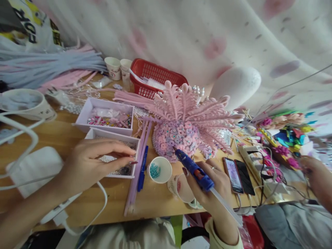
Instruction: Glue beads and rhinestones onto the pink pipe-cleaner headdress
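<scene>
My right hand is closed around a blue glue gun, with its nozzle touching the lower edge of a pink and lilac flower-covered dome topped with pink feathery fronds. My left hand hovers over a white tray of small beads, thumb and fingers pinched together; whatever they hold is too small to see. A second tray with pink gems lies just behind it. A paper cup with teal beads stands between my hands.
A red basket, paper cups and pipe cleaners lie at the back. Two phones and a power strip lie right of the dome. Another person's hand is at the far right. White cables cross the left.
</scene>
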The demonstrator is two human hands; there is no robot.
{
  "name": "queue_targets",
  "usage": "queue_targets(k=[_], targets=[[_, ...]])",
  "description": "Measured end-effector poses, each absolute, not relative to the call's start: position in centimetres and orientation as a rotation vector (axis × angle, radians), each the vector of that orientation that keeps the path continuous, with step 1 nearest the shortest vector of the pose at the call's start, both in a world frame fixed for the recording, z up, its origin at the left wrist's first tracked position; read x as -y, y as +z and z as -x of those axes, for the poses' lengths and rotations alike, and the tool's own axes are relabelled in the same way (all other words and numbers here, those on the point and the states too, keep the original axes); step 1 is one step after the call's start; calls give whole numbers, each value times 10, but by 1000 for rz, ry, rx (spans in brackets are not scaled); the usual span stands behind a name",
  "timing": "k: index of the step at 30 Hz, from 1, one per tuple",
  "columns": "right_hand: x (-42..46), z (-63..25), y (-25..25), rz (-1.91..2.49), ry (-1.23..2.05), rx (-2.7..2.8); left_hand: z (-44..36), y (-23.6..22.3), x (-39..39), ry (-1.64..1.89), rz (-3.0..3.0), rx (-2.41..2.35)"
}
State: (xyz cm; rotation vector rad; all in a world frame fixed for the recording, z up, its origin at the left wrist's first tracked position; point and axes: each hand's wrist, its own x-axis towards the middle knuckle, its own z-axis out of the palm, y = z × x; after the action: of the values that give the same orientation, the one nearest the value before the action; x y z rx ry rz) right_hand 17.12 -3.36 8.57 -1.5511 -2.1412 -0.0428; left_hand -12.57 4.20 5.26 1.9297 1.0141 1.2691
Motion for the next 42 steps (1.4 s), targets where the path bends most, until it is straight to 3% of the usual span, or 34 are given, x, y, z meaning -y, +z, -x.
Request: queue_targets(k=[22,42], targets=[[35,-173,76,1597,-77,2136,97,49,-49,976,-1590,-1015],[82,-199,86,1508,83,1709,20,35,-86,937,-2050,-918]])
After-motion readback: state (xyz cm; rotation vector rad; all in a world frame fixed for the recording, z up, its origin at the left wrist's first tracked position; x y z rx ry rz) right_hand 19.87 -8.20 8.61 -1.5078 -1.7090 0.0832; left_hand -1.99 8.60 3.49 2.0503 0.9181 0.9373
